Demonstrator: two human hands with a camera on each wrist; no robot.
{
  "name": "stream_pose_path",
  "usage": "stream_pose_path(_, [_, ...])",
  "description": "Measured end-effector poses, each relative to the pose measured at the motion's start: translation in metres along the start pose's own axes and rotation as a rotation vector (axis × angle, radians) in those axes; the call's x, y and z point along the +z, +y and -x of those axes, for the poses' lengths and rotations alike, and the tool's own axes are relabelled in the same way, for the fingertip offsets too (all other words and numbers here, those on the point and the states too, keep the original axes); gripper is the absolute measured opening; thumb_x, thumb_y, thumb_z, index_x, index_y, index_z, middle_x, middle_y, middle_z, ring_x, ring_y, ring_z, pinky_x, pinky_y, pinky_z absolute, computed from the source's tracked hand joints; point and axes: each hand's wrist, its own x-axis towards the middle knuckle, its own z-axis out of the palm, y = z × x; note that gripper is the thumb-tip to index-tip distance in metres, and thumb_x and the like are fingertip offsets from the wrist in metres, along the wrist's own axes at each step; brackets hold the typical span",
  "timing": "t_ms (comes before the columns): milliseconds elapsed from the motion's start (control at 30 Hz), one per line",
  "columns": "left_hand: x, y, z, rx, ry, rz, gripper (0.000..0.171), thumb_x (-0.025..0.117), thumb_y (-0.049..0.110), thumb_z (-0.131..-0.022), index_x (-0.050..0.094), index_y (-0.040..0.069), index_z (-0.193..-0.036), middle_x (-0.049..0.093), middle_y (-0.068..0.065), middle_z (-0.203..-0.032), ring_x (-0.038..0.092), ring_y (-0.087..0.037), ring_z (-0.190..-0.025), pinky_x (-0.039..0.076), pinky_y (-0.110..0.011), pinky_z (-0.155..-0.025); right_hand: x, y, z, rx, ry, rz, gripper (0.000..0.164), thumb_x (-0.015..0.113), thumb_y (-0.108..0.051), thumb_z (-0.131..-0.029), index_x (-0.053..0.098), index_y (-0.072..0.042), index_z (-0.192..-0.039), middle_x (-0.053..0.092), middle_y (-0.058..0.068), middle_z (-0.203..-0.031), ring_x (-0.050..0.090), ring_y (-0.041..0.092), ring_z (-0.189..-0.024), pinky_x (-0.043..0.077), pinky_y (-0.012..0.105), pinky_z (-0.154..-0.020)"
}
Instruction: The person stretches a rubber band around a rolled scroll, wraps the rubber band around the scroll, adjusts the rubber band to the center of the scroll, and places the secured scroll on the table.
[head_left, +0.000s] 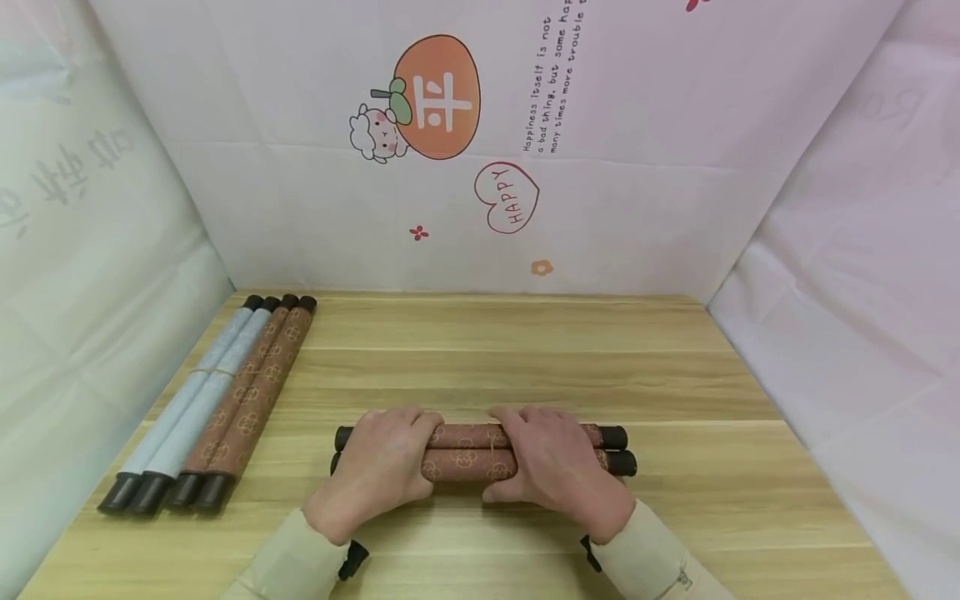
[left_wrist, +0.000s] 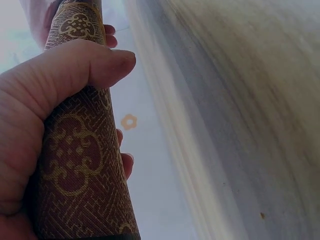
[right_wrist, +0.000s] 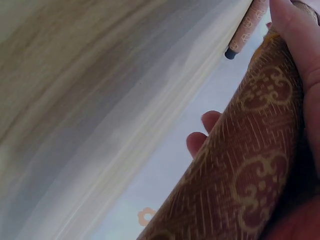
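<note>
Two brown scrolls [head_left: 465, 460] with gold flower patterns and black end caps lie side by side, crosswise in front of me. A thin band circles the pair near the middle. My left hand [head_left: 390, 458] grips them left of centre, thumb on the near side and fingers over the far side. Right of centre, my right hand [head_left: 551, 458] holds the same pair in a like way. In the left wrist view, fingertips show past the patterned scroll [left_wrist: 75, 160]; the right wrist view shows the scroll [right_wrist: 235, 165] between thumb and fingers.
At the left of the wooden table [head_left: 487, 358] lie two pale blue-grey scrolls [head_left: 191, 392] and two more brown scrolls [head_left: 255, 392], side by side. A band crosses the pale ones. White printed cloth [head_left: 315, 208] stands behind and on both sides.
</note>
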Motion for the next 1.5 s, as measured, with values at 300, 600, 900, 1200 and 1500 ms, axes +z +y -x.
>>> stream_pose_path(300, [0.006,0.0,0.004,-0.02,0.094,-0.046,0.062,0.09,0.031,-0.059,0.07,0.014,-0.115,0.072,-0.004,-0.099,0.069,-0.022,-0.084,0.055,-0.046,-0.069,-0.001,0.001,0.002,0.005,0.177,-0.079,0.071,0.08,-0.068,-0.079,0.068,-0.014,-0.124,0.072,0.006,-0.11,0.067,0.028,-0.104,0.055,0.048,-0.09])
stream_pose_path(600, [0.01,0.005,0.005,-0.015,0.247,-0.149,0.065,0.093,0.033,-0.059,0.071,0.007,-0.114,0.072,-0.008,-0.092,0.07,-0.024,-0.073,0.054,-0.044,-0.06,0.003,-0.012,-0.004,0.047,0.369,-0.066,0.026,0.08,-0.043,-0.088,0.072,-0.021,-0.079,0.065,-0.007,-0.076,0.061,0.018,-0.076,0.051,0.042,-0.076])
stream_pose_path(900, [0.011,0.014,0.006,-0.031,0.33,-0.192,0.069,0.097,0.032,-0.055,0.07,0.008,-0.114,0.072,-0.009,-0.094,0.071,-0.026,-0.074,0.053,-0.043,-0.061,0.003,-0.023,-0.013,0.127,0.426,-0.072,0.033,0.078,-0.024,-0.086,0.058,-0.025,-0.059,0.047,-0.016,-0.053,0.039,0.004,-0.047,0.036,0.025,-0.05])
stream_pose_path(1200, [0.008,0.016,0.004,-0.069,0.347,-0.229,0.071,0.101,0.037,-0.052,0.068,0.012,-0.109,0.072,-0.01,-0.094,0.071,-0.027,-0.074,0.051,-0.042,-0.061,0.0,-0.027,-0.014,0.144,0.475,-0.07,0.034,0.076,-0.021,-0.085,0.057,-0.025,-0.057,0.044,-0.015,-0.052,0.033,0.004,-0.046,0.028,0.022,-0.046])
stream_pose_path(1500, [0.002,0.01,0.003,-0.045,0.32,-0.213,0.071,0.101,0.037,-0.052,0.07,0.011,-0.11,0.073,-0.01,-0.094,0.072,-0.027,-0.072,0.054,-0.044,-0.06,-0.009,-0.024,-0.008,0.159,0.436,-0.061,0.025,0.08,-0.033,-0.088,0.07,-0.023,-0.069,0.056,-0.014,-0.059,0.046,0.007,-0.054,0.039,0.026,-0.054])
